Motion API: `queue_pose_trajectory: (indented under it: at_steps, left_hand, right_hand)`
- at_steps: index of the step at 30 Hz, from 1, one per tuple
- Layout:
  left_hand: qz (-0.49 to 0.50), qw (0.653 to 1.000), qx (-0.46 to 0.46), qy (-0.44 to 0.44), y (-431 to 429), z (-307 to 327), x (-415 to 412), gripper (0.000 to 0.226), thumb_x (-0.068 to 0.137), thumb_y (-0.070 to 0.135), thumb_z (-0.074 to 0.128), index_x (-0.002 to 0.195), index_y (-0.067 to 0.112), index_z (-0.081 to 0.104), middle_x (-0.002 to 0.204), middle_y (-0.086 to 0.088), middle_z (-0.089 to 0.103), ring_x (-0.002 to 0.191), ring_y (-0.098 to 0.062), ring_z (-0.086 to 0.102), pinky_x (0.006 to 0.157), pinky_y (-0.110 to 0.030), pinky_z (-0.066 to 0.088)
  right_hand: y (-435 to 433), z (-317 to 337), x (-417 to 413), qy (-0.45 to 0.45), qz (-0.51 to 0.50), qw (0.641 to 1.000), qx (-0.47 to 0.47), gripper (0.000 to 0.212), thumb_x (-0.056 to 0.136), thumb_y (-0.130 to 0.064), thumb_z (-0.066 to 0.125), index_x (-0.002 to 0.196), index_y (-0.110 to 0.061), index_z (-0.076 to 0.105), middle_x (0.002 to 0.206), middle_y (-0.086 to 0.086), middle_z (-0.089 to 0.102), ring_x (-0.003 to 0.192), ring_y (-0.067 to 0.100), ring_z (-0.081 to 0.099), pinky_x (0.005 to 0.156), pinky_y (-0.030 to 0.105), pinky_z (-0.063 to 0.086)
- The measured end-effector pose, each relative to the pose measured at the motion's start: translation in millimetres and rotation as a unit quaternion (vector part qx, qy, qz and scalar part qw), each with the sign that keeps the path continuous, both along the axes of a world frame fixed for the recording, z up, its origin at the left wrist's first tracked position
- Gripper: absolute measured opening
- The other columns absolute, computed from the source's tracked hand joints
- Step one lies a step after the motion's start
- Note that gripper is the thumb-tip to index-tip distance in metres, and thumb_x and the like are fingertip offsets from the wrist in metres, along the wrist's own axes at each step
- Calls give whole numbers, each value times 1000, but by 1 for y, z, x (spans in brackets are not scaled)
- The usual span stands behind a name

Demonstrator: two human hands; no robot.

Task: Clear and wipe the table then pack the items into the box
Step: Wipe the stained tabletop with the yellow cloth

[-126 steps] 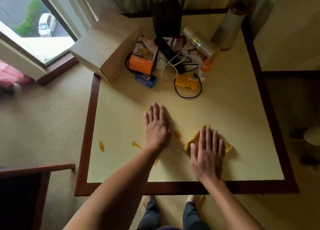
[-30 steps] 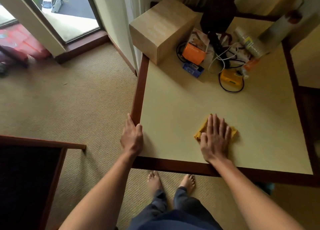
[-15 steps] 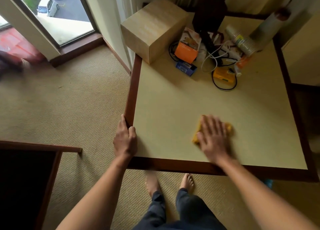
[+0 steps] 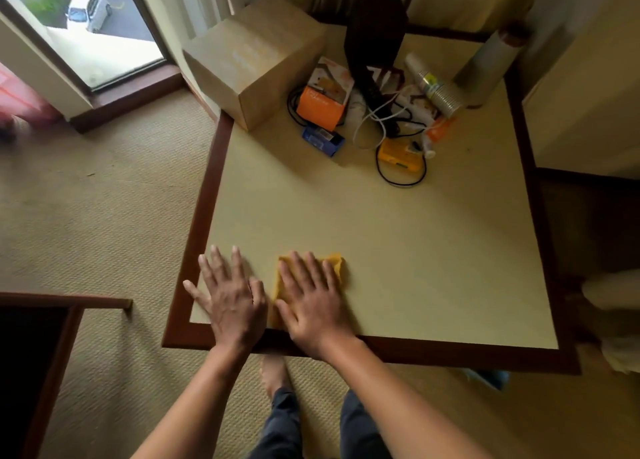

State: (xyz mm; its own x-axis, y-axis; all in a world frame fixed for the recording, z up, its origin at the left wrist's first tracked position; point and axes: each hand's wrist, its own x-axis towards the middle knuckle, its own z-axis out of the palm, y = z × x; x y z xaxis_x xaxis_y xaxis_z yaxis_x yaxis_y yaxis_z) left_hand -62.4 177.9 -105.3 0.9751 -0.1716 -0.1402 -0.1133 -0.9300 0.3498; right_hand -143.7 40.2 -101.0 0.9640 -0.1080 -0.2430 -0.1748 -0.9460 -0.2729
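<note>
A yellow cloth [image 4: 335, 264] lies near the front left corner of the cream table [image 4: 398, 237]. My right hand [image 4: 310, 299] presses flat on the cloth, fingers spread. Beside it, my left hand [image 4: 228, 290] rests flat on the bare tabletop, holding nothing. At the back left corner stands a closed cardboard box [image 4: 256, 60]. Next to it lies a heap of items: an orange box [image 4: 323, 102], a small blue box [image 4: 322, 140], a yellow box [image 4: 398, 155], black and white cables [image 4: 377, 119], and a stack of cups [image 4: 438, 89].
A tall grey roll [image 4: 490, 65] stands at the back right corner and a dark box [image 4: 375, 30] at the back middle. A dark chair [image 4: 38, 347] sits on the carpet to the left. A window [image 4: 79, 25] is at the far left.
My left hand left the table's left edge and now lies flat on the top. My right hand slid the cloth left toward the front corner. The yellow stains seen earlier are gone.
</note>
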Motion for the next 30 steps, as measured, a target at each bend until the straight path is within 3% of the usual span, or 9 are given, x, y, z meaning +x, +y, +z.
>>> queue_pose_trajectory:
  at_steps: [3, 7, 10, 12, 14, 17, 20, 25, 30]
  left_hand:
    - [-72, 997, 18, 5, -36, -1, -28, 73, 93, 39, 33, 162, 19, 23, 172, -13, 2, 159, -31, -7, 121, -68, -7]
    - [-158, 986, 43, 15, -92, -5, -64, 74, 94, 45, 32, 163, 20, 20, 171, -15, -1, 158, -36, -6, 120, -71, -2]
    - [-193, 980, 49, 24, -129, -5, -88, 73, 96, 47, 28, 164, 20, 20, 171, -16, -2, 158, -37, -6, 119, -72, -1]
    - [-190, 980, 54, 30, -147, -5, -97, 73, 97, 48, 25, 164, 20, 15, 171, -15, -6, 158, -36, -10, 120, -71, -5]
    - [-188, 980, 60, 33, -162, -4, -103, 73, 98, 48, 25, 164, 20, 14, 171, -15, -8, 157, -36, -11, 120, -69, -7]
    - [-203, 976, 65, 33, -182, -6, -109, 73, 98, 47, 27, 164, 17, 16, 170, -17, -6, 157, -37, -8, 120, -71, -5]
    - [-210, 975, 69, 28, -195, -7, -114, 75, 98, 49, 27, 165, 18, 12, 171, -16, -8, 157, -37, -10, 120, -70, -5]
    - [-234, 968, 89, 6, -204, -8, -122, 74, 103, 54, 22, 165, 20, 0, 170, -15, -16, 157, -35, -17, 122, -67, -8]
    - [-233, 967, 103, 3, -207, -7, -124, 76, 104, 55, 23, 164, 18, -3, 170, -17, -16, 156, -35, -18, 123, -66, -5]
  right_hand:
    - [-78, -4, -61, -7, -30, 999, -21, 69, 102, -57, 29, 162, -30, 10, 171, -2, 1, 157, 24, -4, 125, 53, 8]
    - [-216, -1, -120, 13, -150, 985, -87, 68, 101, -56, 23, 162, -25, 18, 170, 4, 13, 156, 30, 12, 124, 55, 13]
    - [-289, 4, -133, 17, -313, 945, -90, 68, 102, -56, 17, 162, -24, 13, 169, 9, 14, 156, 32, 11, 123, 57, 11]
    - [-288, 3, -117, 12, -386, 919, -83, 69, 103, -55, 15, 162, -21, 12, 169, 12, 12, 155, 34, 8, 123, 58, 9]
    - [-256, -1, -100, -1, -341, 937, -76, 69, 103, -54, 19, 162, -19, 11, 169, 13, 9, 156, 35, 6, 124, 58, 7]
    - [-201, -3, -114, -10, -152, 987, -47, 71, 102, -55, 26, 162, -23, 6, 170, 7, 1, 157, 30, -3, 125, 55, 4]
    - [-211, 1, -164, -10, -68, 997, -28, 70, 103, -58, 24, 162, -27, 5, 171, -1, -2, 157, 24, -7, 125, 54, 8]
    - [-325, 4, -199, 16, -143, 988, -58, 69, 102, -59, 18, 162, -28, 6, 171, 2, 0, 157, 27, -3, 124, 57, 10]
    - [-400, -3, -108, 12, -238, 969, -61, 70, 101, -62, 7, 162, -27, -2, 170, 5, -5, 156, 29, -8, 126, 53, -2]
